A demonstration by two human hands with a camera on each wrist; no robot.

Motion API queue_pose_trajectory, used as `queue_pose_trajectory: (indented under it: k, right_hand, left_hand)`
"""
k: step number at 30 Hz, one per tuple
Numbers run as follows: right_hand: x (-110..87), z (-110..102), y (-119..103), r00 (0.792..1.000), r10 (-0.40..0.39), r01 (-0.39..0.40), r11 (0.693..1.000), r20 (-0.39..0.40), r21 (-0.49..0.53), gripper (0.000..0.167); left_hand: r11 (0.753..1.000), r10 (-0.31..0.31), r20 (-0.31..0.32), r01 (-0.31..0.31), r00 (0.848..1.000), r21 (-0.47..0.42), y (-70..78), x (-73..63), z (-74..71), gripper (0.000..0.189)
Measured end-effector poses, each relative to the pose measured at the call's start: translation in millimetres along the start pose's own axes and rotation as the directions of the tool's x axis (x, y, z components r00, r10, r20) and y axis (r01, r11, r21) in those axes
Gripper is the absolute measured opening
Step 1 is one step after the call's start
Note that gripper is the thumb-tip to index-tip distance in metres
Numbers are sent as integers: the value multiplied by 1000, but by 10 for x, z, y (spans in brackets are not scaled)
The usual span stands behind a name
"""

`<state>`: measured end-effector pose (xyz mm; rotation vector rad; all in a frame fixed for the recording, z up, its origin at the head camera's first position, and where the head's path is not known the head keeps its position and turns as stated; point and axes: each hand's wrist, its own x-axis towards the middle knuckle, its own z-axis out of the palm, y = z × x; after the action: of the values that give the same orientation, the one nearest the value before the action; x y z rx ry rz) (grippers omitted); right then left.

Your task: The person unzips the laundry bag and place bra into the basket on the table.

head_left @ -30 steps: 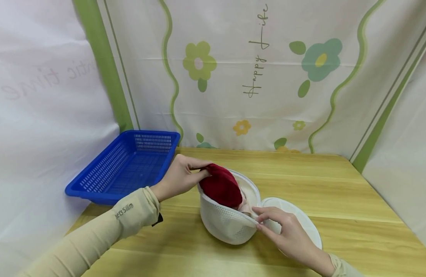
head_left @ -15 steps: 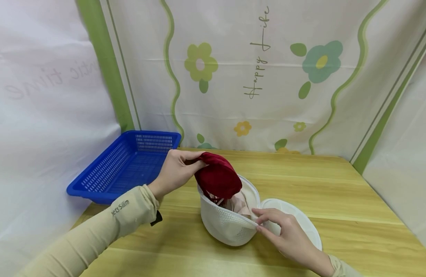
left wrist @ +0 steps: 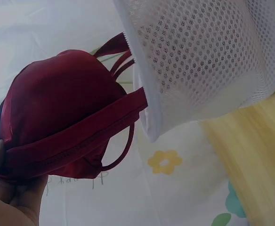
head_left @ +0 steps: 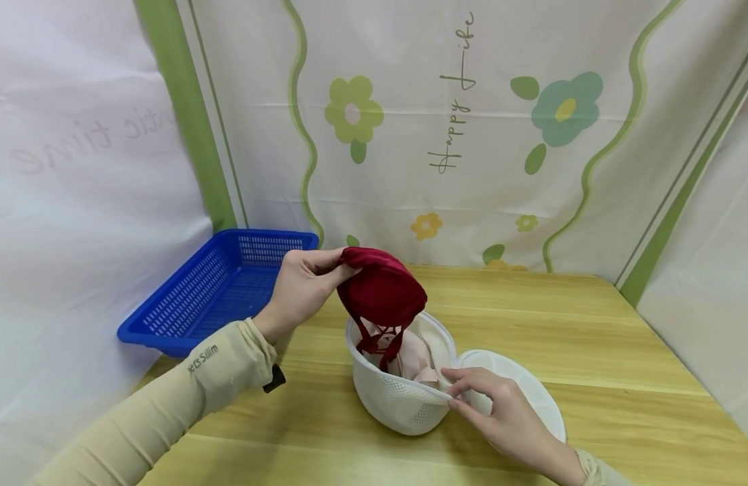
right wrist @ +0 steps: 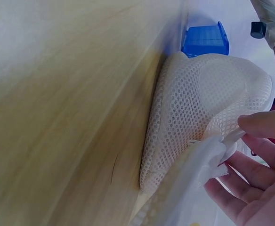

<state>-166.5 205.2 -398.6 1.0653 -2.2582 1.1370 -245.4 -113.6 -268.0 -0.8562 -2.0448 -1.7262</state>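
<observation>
My left hand (head_left: 304,283) pinches a dark red bra (head_left: 383,290) by one end, its cups above the opening of a white mesh laundry bag (head_left: 398,405). The bra's straps and band trail down into the bag. In the left wrist view the satin cup (left wrist: 67,99) hangs free of the mesh wall, thumb and fingers at its edge. My right hand (head_left: 510,412) grips the bag's rim at the near right side; the right wrist view has the thumb on that rim. A pale pink garment (head_left: 413,358) lies inside the bag.
The bag's round lid (head_left: 532,398) lies folded back on the wooden table (head_left: 593,331), partly behind my right hand. A blue plastic basket (head_left: 167,317) stands at the left. Flower-printed curtains (head_left: 471,202) enclose the table behind and at both sides.
My left hand has risen and drawn the bra up out of the bag, so its straps and the pink garment now show. The right hand stays on the rim.
</observation>
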Motion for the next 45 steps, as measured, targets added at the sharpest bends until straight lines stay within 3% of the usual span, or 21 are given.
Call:
queue_pose_trajectory:
  k: [4,11,17,25,31,39,45]
  right_hand:
    - [-4,29,25,999,-35,35,999,-21,-1,33]
    - [11,22,5,1000,-19,19,1000,6,1,32]
    - [19,20,2,1000,-29,29,1000,6,-5,34]
    - [22,20,-2,999,-40,40,999,2,-13,34]
    - [11,21,-2,999,-39,39,999,4,-18,34]
    - [-4,32,7,1000,-29,29,999,5,-14,33]
    - [-5,34,11,999,-36,36,999,1,-17,32]
  left_hand:
    - [1000,27,-16,-27,1000,6,43,25,-40,23]
    - [998,58,-73,-57,996,10,141,86,-96,22]
    - [998,57,-138,-56,989,6,203,142,-130,22]
    - [999,49,-164,-51,985,-3,221,157,-180,22]
    - [999,5,-175,-11,984,-30,217,141,-210,24]
    - [1000,-26,-207,26,978,-3,154,128,-248,24]
    - [989,-135,-239,143,962,19,48,82,-289,28]
